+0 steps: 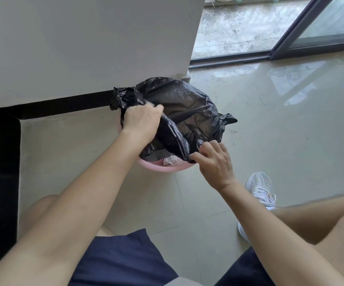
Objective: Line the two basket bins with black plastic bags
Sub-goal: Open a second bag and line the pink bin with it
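A pink basket bin (146,165) stands on the floor against the wall corner, with only its near rim showing. A black plastic bag (187,108) is draped over most of its top, with knotted handles sticking out at the left and right. My left hand (141,122) grips the bag's edge at the left side of the bin. My right hand (214,159) pinches the bag's near edge by the rim. A crumpled piece of white paper (169,161) lies inside the bin. A second bin is not in view.
A white wall (84,48) with a black baseboard (6,162) runs behind and left of the bin. A sliding glass door frame (280,52) is at the upper right. My white shoe (259,188) rests on the tiled floor to the right.
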### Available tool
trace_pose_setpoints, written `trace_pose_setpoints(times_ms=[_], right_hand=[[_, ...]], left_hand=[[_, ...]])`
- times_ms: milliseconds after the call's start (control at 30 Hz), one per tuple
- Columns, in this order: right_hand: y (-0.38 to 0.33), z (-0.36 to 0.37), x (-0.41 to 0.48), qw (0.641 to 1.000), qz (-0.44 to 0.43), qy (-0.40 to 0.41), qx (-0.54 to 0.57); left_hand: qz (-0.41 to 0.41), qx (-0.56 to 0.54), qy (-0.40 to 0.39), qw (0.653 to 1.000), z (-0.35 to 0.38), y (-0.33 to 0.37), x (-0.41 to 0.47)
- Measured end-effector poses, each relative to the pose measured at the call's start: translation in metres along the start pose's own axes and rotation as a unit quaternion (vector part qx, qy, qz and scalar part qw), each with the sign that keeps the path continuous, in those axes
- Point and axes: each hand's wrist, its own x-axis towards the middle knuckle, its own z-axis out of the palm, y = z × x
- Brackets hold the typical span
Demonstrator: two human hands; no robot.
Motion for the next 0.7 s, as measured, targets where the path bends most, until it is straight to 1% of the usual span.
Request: trace_pose_setpoints(times_ms=[33, 67, 100, 133, 167, 200, 233, 267, 333, 400, 433, 500, 567, 600, 633, 700], right_hand=[[0.000, 0.000, -0.001, 1.000, 0.008, -0.001, 0.004], [0.000, 0.001, -0.002, 1.000, 0.020, 0.000, 0.016], [0.001, 0.001, -0.003, 0.999, 0.037, 0.000, 0.034], [0.002, 0.002, -0.004, 0.997, 0.056, 0.000, 0.055], [0.003, 0.003, -0.007, 0.994, 0.072, -0.003, 0.078], [0.003, 0.004, -0.012, 0.991, 0.090, -0.005, 0.098], [0.002, 0.007, -0.018, 0.988, 0.108, -0.007, 0.114], [-0.001, 0.010, -0.024, 0.984, 0.124, -0.010, 0.126], [-0.008, 0.016, -0.036, 0.979, 0.146, -0.019, 0.140], [-0.017, 0.021, -0.046, 0.976, 0.158, -0.033, 0.149], [-0.020, 0.022, -0.049, 0.974, 0.165, -0.036, 0.151], [-0.028, 0.024, -0.052, 0.970, 0.178, -0.041, 0.159], [-0.039, 0.024, -0.048, 0.963, 0.195, -0.044, 0.181], [-0.044, 0.024, -0.044, 0.953, 0.218, -0.042, 0.205], [-0.050, 0.023, -0.039, 0.937, 0.254, -0.039, 0.236], [-0.059, 0.023, -0.027, 0.896, 0.331, -0.033, 0.294]], left_hand=[[-0.014, -0.032, 0.024, 0.999, 0.001, -0.002, -0.003], [-0.037, -0.085, 0.073, 0.993, 0.005, -0.003, -0.012], [-0.064, -0.151, 0.139, 0.977, 0.010, -0.004, -0.025], [-0.100, -0.223, 0.208, 0.947, 0.016, -0.004, -0.042], [-0.140, -0.288, 0.262, 0.910, 0.023, -0.003, -0.060], [-0.179, -0.336, 0.292, 0.877, 0.031, 0.001, -0.079], [-0.213, -0.370, 0.294, 0.855, 0.040, 0.006, -0.099], [-0.242, -0.395, 0.277, 0.842, 0.049, 0.014, -0.117], [-0.284, -0.430, 0.224, 0.827, 0.063, 0.031, -0.144], [-0.297, -0.463, 0.199, 0.811, 0.070, 0.045, -0.163], [-0.301, -0.495, 0.198, 0.791, 0.071, 0.051, -0.168], [-0.330, -0.559, 0.214, 0.730, 0.070, 0.059, -0.173], [-0.381, -0.600, 0.242, 0.660, 0.070, 0.063, -0.173], [-0.414, -0.615, 0.252, 0.622, 0.070, 0.062, -0.171], [-0.451, -0.633, 0.254, 0.576, 0.071, 0.060, -0.166], [-0.508, -0.678, 0.242, 0.472, 0.074, 0.053, -0.152]])
